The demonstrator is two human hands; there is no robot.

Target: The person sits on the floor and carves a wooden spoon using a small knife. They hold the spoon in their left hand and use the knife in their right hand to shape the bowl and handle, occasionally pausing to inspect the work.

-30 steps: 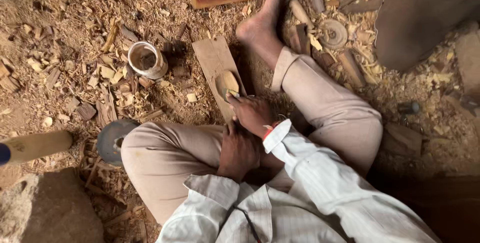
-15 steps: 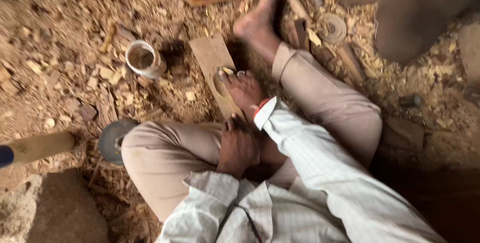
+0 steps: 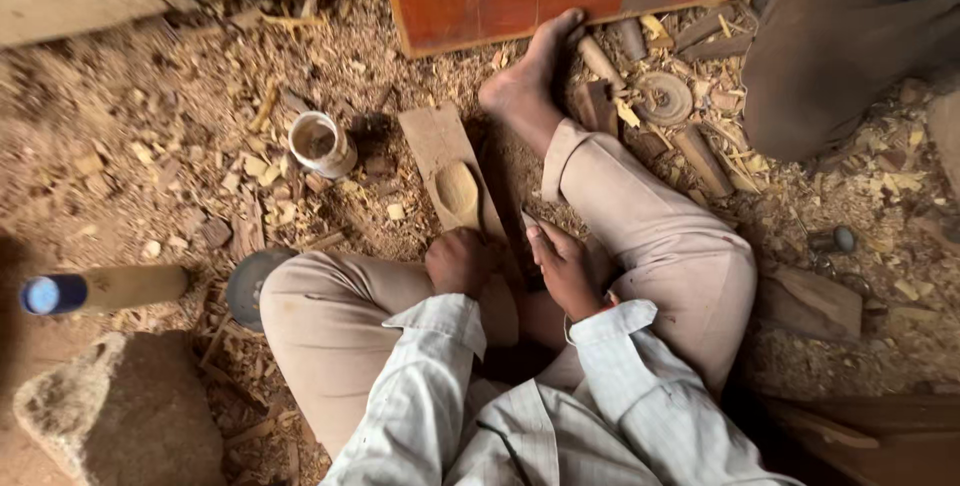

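Wooden plank (image 3: pixel 437 151) with pale carved hollow lying between the legs, foot and red board at one o'clock, left hand (image 3: pixel 460 261) gripping its near end, right hand (image 3: pixel 566 271) fingers loosely spread beside it, tin cup (image 3: pixel 321 144) at ten o'clock, chips all round.

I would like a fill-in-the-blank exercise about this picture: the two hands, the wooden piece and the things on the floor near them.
1. The left hand grips the near end of a flat wooden piece that has a ______-shaped hollow carved in it.
2. The small round cup stands to the ______ of the wooden piece in the picture.
3. The floor is covered with wood ______.
4. The right hand rests beside the person's ______ foot.

Missing words: spoon; left; chips; bare
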